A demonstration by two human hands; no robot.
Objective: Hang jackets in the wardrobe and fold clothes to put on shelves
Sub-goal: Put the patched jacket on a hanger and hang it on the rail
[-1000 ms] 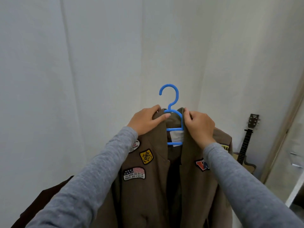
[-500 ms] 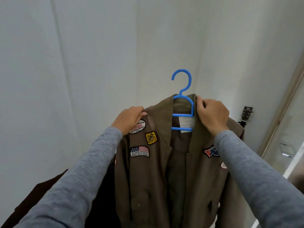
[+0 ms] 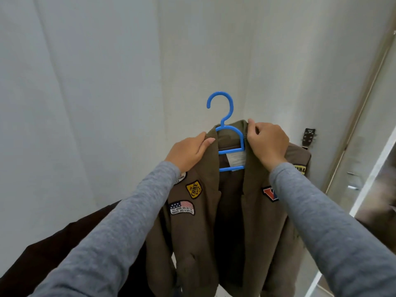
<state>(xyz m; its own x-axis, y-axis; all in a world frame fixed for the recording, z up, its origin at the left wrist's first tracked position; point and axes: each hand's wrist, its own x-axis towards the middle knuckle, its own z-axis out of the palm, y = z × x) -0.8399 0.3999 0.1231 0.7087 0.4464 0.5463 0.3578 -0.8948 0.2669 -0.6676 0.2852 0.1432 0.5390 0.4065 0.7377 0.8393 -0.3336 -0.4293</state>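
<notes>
Head view, looking forward at a white wall (image 3: 96, 103) where two wall planes meet in a corner. A brown jacket (image 3: 231, 221) sits on a blue plastic hanger (image 3: 230, 133) and is held up in mid-air in front of that corner, its front facing the camera and hanging open down the middle. The hanger's hook stands free above the collar and rests on nothing; its two lower crossbars show in the neck opening, with a pale label between them.

The left hand (image 3: 189, 153) is closed on the left edge of the collar, thumb over the fabric. The right hand (image 3: 267, 142) pinches the right side of the collar beside the hanger's shoulder — fingers curled, fabric gathered under them. Both forearms wear grey sleeves (image 3: 120, 232).

Sewn patches mark the jacket's front: a yellow shield patch (image 3: 194, 189), a flag patch with white lettering (image 3: 182, 207) below it, a red and blue patch (image 3: 270, 193) partly hidden by the right sleeve, and a yellow patch (image 3: 300, 169) at the far shoulder. A dark garment (image 3: 53, 254) lies at lower left, behind the left arm. A guitar headstock (image 3: 309, 137) shows past the jacket's right shoulder, near a pale door frame (image 3: 360, 108).
</notes>
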